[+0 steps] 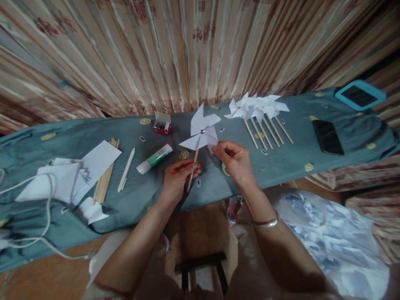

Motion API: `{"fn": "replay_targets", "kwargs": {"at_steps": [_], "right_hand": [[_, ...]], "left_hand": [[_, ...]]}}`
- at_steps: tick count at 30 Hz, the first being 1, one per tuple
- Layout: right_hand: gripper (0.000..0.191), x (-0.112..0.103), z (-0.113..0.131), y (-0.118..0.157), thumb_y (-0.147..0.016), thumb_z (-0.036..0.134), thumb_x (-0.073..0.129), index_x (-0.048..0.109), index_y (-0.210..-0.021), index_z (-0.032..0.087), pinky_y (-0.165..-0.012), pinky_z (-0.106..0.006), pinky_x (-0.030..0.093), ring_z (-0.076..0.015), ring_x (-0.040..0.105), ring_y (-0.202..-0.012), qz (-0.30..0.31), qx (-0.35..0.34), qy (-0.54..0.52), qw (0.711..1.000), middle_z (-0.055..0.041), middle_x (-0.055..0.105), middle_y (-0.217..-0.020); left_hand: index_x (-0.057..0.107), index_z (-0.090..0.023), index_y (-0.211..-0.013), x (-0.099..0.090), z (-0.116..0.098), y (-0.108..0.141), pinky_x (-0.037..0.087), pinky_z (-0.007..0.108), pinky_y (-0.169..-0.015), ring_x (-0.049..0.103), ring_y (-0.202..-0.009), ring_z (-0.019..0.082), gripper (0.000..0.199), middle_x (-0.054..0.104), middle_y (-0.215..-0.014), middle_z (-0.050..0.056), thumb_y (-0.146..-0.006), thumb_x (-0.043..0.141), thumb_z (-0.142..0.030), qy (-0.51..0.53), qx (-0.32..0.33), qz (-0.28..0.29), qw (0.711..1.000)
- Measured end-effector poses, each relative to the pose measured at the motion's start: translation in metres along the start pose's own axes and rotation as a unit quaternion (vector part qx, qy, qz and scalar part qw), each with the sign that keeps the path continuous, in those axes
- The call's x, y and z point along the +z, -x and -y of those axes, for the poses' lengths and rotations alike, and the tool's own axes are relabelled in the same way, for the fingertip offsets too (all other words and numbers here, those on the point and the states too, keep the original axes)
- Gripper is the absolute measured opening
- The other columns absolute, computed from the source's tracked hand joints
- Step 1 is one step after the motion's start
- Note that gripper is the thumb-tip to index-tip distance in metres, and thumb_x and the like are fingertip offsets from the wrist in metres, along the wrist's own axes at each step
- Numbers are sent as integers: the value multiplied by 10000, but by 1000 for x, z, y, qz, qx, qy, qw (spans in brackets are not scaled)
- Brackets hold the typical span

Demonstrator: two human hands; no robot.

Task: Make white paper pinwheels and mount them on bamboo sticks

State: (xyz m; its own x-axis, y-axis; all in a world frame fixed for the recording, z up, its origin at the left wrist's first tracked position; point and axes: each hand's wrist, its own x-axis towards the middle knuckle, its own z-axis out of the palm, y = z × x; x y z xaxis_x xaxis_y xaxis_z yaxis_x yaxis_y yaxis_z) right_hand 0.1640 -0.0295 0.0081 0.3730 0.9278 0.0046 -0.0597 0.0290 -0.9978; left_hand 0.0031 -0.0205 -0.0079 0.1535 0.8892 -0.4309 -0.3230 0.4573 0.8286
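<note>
A white paper pinwheel on a wooden stick stands raised over the middle of the cloth, a shiny round pin at its centre. My left hand is closed around the stick below the blades. With thumb and fingers, my right hand pinches the tip of the lower right blade. Just left of my left hand lies a glue stick with a green label. Behind it an open small red box holds metal pins. Partly behind my right hand is a round greenish roll.
Several finished pinwheels lie at the back right, near a black phone and a blue-framed device. On the left are white paper sheets, wooden sticks, a white pen and a white cable. A plastic bag sits lower right.
</note>
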Motion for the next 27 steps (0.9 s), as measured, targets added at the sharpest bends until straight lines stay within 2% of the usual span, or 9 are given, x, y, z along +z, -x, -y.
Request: {"fn": "replay_targets", "kwargs": {"at_steps": [4, 9, 15, 20, 24, 27], "right_hand": [[380, 3, 3, 2, -586, 518, 870, 655, -569, 205, -573, -247, 407, -105, 486, -614, 11, 12, -15, 1000, 11, 634, -705], [400, 6, 6, 5, -588, 529, 873, 644, -552, 203, -535, -249, 358, -88, 402, -546, 25, 24, -2, 999, 36, 554, -606], [396, 9, 5, 6, -567, 529, 883, 665, -580, 198, -556, -242, 383, -96, 453, -587, 31, 29, -3, 999, 25, 618, -661], [411, 12, 2, 7, -590, 560, 863, 670, -588, 197, -550, -239, 382, -95, 451, -579, 45, 20, -3, 999, 38, 579, -612], [422, 11, 3, 10, -640, 576, 837, 680, -606, 186, -518, -241, 334, -81, 408, -541, 62, 5, 15, 998, 45, 551, -588], [430, 4, 6, 10, -693, 581, 807, 673, -589, 186, -495, -252, 275, -81, 361, -518, 40, -5, 47, 998, 46, 513, -542]], "left_hand": [[747, -127, -731, 0, 0, 0, 530, 207, -595, 676, -592, 110, 465, 743, -692, 35, -423, 975, -390, 8, 1, 3, 1000], [745, -128, -732, 0, 0, 0, 538, 224, -602, 679, -594, 119, 483, 745, -699, 39, -418, 980, -409, 6, 3, 6, 1000], [750, -132, -744, 1, 0, 0, 537, 234, -612, 686, -607, 131, 499, 745, -699, 43, -407, 978, -420, 2, 1, 4, 1000], [750, -136, -709, 3, -1, 0, 531, 231, -598, 672, -580, 124, 470, 742, -683, 41, -385, 977, -389, 11, -4, -4, 1000], [750, -134, -724, 2, -1, 0, 534, 211, -595, 677, -586, 115, 466, 742, -684, 35, -408, 980, -387, 11, 0, 5, 1000], [750, -133, -729, 0, 0, 0, 533, 214, -592, 679, -591, 117, 453, 743, -692, 38, -427, 974, -386, 9, 2, 4, 1000]]}}
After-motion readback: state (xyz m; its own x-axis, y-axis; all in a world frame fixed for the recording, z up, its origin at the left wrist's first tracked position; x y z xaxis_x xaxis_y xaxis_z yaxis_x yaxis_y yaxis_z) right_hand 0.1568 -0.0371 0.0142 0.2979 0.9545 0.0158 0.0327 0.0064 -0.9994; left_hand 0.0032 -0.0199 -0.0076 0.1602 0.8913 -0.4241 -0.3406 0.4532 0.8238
